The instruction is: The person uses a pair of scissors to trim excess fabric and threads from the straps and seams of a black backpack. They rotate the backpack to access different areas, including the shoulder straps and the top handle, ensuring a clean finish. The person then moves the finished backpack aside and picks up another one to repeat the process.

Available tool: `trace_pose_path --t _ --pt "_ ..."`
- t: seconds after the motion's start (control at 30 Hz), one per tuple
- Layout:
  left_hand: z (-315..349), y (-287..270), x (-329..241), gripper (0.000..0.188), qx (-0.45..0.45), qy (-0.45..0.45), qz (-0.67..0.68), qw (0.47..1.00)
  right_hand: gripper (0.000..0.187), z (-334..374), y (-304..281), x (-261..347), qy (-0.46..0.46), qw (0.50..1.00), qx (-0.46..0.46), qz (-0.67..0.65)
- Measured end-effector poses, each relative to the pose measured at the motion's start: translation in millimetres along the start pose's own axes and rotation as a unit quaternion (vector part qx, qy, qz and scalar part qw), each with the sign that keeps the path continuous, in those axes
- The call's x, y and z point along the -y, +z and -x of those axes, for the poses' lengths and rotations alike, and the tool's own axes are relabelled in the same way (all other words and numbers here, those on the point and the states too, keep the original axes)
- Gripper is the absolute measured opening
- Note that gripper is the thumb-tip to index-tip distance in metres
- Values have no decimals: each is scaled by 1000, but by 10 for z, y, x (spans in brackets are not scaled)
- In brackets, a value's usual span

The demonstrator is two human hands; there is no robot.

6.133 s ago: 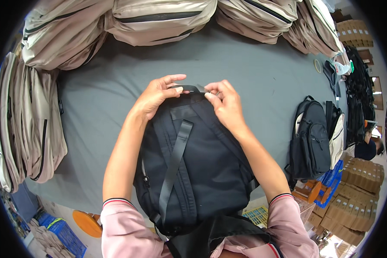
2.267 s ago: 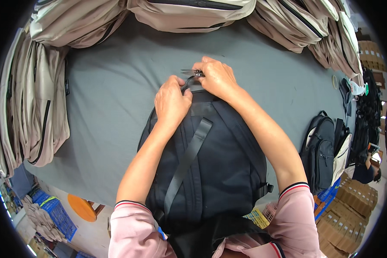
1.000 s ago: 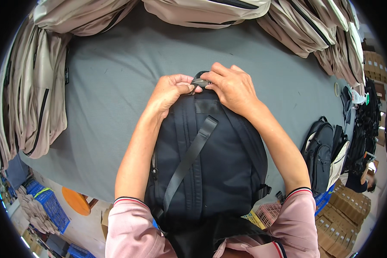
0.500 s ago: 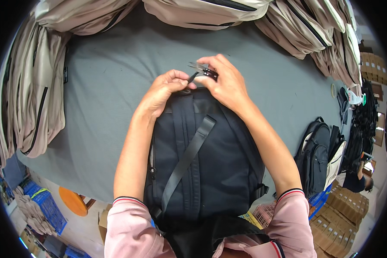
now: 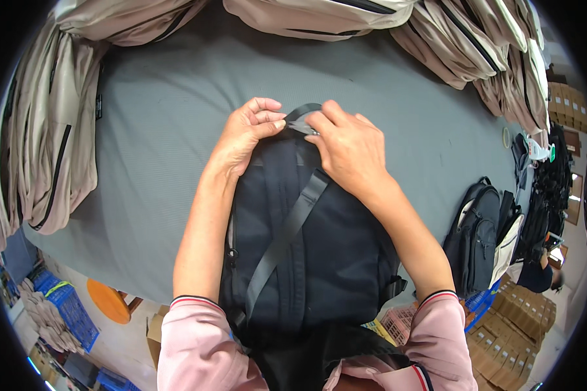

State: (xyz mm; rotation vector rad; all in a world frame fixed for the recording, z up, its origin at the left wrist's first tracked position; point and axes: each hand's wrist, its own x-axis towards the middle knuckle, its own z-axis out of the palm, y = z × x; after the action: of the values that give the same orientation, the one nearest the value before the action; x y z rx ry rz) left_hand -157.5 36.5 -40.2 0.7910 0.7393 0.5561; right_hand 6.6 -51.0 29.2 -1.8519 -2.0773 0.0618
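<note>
A dark navy backpack [image 5: 339, 260] lies in front of me on the grey-covered table, its top away from me. At its top edge, my left hand [image 5: 241, 137] pinches the black webbing handle loop [image 5: 304, 108] near its left end, thumb against finger. Across that loop, my right hand [image 5: 353, 144] is closed around small thread snips; their blades [image 5: 297, 124] point left toward my left fingertips, and the grip is mostly hidden in my palm. A loose black webbing strap [image 5: 282, 238] runs diagonally over the backpack's panel.
Beige bags [image 5: 52, 137] are heaped along the table's left and far edges. At right stand a black backpack [image 5: 477, 241], a spray bottle [image 5: 539, 150] and stacked cartons [image 5: 512, 326]. A blue crate [image 5: 75, 313] and an orange stool [image 5: 108, 301] sit lower left. Another person [image 5: 538, 275] is at far right.
My right hand has turned over, covering the snips' dark grip, and their blades have come down to the handle. The handle loop now arches up between my hands.
</note>
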Motion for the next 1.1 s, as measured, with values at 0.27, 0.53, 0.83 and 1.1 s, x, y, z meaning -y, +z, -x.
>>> trace_pose_path --t 0.27,0.53,0.83,1.1 --pt "51 243 63 19 -170 117 -148 967 23 305 -164 -519 230 964 -43 -122" --pt "406 478 248 23 -199 322 -513 770 41 1087 -444 -475 330 902 173 -216" --pt "678 631 132 68 -225 77 -594 769 42 1350 -709 -235 303 884 188 -303" --pt "804 706 199 65 -226 32 -516 826 32 1465 -686 225 360 734 130 -561"
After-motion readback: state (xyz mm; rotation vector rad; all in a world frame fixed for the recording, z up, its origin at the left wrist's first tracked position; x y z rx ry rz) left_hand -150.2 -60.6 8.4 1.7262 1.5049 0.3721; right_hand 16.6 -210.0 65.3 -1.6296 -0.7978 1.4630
